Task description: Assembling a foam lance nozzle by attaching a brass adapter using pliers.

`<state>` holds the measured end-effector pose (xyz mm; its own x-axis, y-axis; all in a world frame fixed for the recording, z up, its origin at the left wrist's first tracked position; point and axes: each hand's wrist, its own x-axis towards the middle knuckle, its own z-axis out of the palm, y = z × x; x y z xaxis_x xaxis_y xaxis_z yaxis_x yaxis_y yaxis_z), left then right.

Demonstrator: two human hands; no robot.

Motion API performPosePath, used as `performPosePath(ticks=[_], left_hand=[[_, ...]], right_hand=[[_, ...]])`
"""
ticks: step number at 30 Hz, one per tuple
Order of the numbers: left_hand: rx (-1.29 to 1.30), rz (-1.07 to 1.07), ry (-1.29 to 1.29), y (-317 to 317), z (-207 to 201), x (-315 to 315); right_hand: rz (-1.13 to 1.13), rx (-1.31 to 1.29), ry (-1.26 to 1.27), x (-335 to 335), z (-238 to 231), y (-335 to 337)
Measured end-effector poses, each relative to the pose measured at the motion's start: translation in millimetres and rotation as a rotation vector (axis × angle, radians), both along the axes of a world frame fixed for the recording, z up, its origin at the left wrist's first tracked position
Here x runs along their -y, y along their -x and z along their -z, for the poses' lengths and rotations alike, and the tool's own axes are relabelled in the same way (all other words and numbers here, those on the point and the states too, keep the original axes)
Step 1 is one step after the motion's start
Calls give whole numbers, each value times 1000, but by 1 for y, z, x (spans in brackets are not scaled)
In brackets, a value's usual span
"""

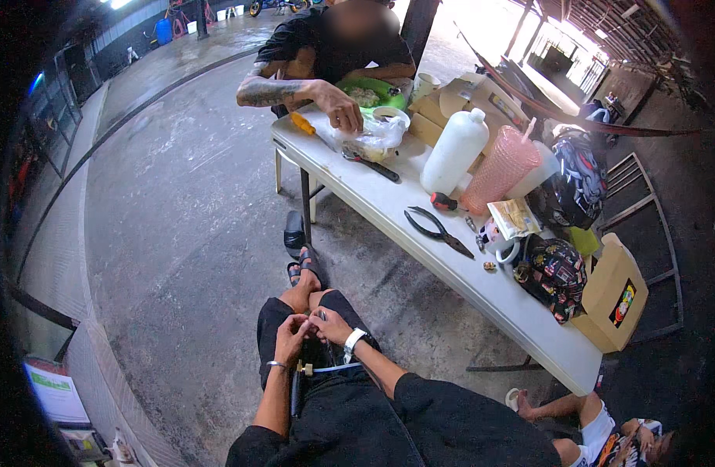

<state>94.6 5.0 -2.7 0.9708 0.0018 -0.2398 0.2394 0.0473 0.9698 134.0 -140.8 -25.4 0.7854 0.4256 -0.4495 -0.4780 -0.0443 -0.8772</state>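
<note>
My left hand (292,336) and my right hand (332,326) meet above my lap, fingers curled and pinched together. Something small and dark, perhaps metal, shows between the fingertips, too hidden to name. Just below the hands, a brass fitting (305,368) sits at the top of a black cylindrical piece (296,395) against my clothes. A thin white tube (338,366) runs sideways from the fitting toward my right wrist. On the table to my right lie black-handled pliers (441,233), a red-and-black screwdriver handle (444,201) and a small brass fitting (489,266).
The white table (521,336) slants along my right. It bears a white bottle (455,152), a pink tumbler (501,170), a mug (499,238), a patterned cap (556,274) and a cardboard box (616,300). Across it, another person's hand (340,107) reaches over a plastic bag (377,138).
</note>
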Motion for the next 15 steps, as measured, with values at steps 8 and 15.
performPosePath(ticks=[8,15], left_hand=[[18,15,-15,-5,5,-4],[9,21,-25,-6,4,-1]], right_hand=[[9,76,8,-5,-9,-3],[24,60,25,-4,-21,-2]])
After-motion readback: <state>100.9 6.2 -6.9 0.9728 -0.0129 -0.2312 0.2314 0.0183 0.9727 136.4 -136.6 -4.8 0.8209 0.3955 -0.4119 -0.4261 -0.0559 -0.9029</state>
